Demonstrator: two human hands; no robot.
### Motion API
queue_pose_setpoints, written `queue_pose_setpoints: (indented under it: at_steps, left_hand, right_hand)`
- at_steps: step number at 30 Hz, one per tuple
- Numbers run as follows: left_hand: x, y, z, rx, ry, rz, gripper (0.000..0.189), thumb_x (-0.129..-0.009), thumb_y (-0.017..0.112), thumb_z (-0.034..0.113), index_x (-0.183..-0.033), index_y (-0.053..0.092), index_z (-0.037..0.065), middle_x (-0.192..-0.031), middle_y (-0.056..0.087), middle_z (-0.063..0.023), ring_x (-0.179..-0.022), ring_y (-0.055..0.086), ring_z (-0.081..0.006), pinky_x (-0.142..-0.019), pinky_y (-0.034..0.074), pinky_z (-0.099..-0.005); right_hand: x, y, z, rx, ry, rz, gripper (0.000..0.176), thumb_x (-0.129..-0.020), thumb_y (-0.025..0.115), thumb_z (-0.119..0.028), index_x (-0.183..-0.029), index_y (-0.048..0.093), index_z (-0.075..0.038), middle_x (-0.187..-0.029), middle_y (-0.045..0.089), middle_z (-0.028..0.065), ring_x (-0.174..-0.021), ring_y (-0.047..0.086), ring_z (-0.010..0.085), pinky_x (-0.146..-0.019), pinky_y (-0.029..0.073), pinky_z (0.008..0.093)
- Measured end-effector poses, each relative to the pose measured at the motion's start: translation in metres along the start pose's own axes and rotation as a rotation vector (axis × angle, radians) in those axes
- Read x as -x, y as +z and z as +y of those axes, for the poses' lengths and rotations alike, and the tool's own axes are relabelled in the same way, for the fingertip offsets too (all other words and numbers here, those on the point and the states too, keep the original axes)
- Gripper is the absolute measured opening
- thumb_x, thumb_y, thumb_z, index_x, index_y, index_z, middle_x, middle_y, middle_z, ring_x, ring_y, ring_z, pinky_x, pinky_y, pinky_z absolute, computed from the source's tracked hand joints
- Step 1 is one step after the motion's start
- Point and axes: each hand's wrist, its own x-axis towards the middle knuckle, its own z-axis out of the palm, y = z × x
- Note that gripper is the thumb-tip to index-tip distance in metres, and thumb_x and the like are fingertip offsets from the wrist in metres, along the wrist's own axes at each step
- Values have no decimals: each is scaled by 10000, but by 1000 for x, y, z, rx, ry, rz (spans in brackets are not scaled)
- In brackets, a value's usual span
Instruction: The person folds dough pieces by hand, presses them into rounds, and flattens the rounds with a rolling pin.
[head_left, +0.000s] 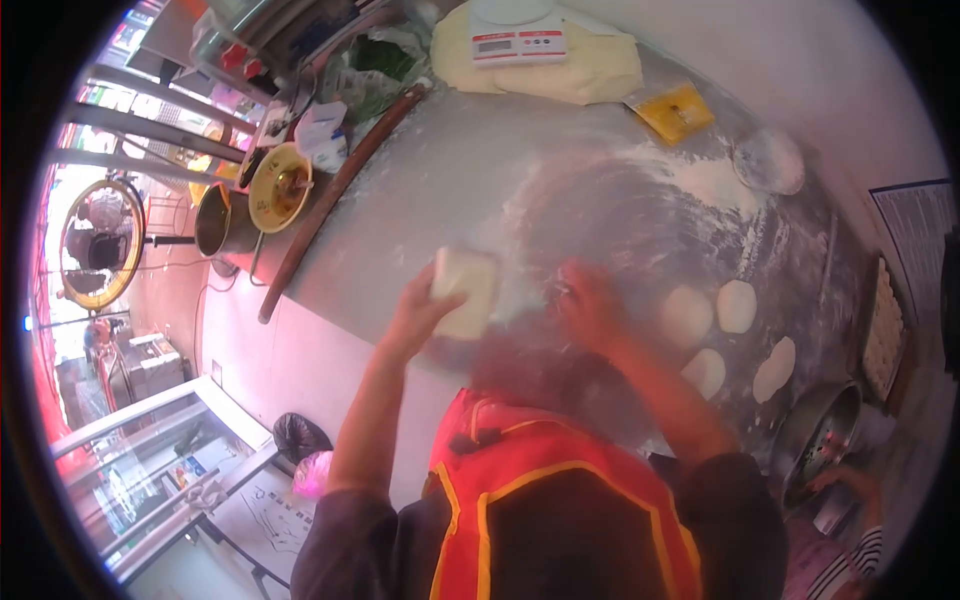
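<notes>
My left hand grips a pale, rectangular slab with rounded corners over the near part of the metal tabletop. Blur hides whether this slab is dough or a scraper. To its right, my right hand is low over the floured surface, its fingers bent and smeared by motion. Nothing shows clearly in that hand. Just beyond it on the right lie several flat dough rounds, one of them an elongated oval. Loose white flour is spread across the tabletop's right half.
A long wooden rod lies along the left edge, near a yellow bowl. At the back are a scale, a yellow packet and a clear bowl. Another person's hand reaches toward a metal bowl.
</notes>
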Motion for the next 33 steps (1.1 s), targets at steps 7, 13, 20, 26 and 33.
queue_pose_setpoints:
  at_steps: [7, 13, 20, 26, 33]
  left_hand:
    - [-96, 92, -61, -833, 610, 325, 471, -878, 632, 173, -1272, 467, -26, -1205, 599, -173, -1156, 546, -333, -985, 438, -419]
    - [-118, 108, -71, -1296, 792, 256, 608, -930, 390, 323, -1436, 295, -1, -1499, 287, -205, -1408, 231, -356, -1169, 134, -485]
    - [-109, 90, -44, -848, 555, 99, 488, -859, 485, 205, -1297, 474, -10, -1383, 416, -243, -1316, 371, -380, -1093, 292, -473]
    - [-186, 120, -88, -781, 230, 373, 265, -799, 543, 154, -1012, 617, 16, -1114, 575, -208, -1072, 540, -377, -910, 441, -450]
    - [-106, 99, -68, -796, 625, 76, 454, -738, 615, 188, -1135, 549, -23, -1147, 564, -209, -1117, 524, -373, -938, 420, -470]
  right_hand:
    - [-44, -6, 11, -184, 66, 420, 456, -950, 482, -201, -1368, 415, -33, -1349, 478, 213, -1251, 442, 386, -1069, 323, 454]
    - [-83, 38, 11, -44, -150, 157, 551, -1009, 254, -384, -1454, 329, -68, -1493, 337, 160, -1413, 232, 332, -1152, 142, 489]
    - [-101, 87, 134, -227, 43, 217, 526, -964, 462, -342, -1351, 418, 12, -1372, 431, 240, -1241, 441, 353, -1038, 339, 428]
    - [-114, 11, 92, -188, 335, -17, 402, -901, 617, -258, -1163, 544, 37, -1150, 581, 166, -982, 587, 277, -826, 469, 389]
    - [-50, -7, -8, -317, 28, 123, 533, -951, 522, -371, -1260, 488, 62, -1275, 521, 248, -1131, 540, 383, -943, 427, 451]
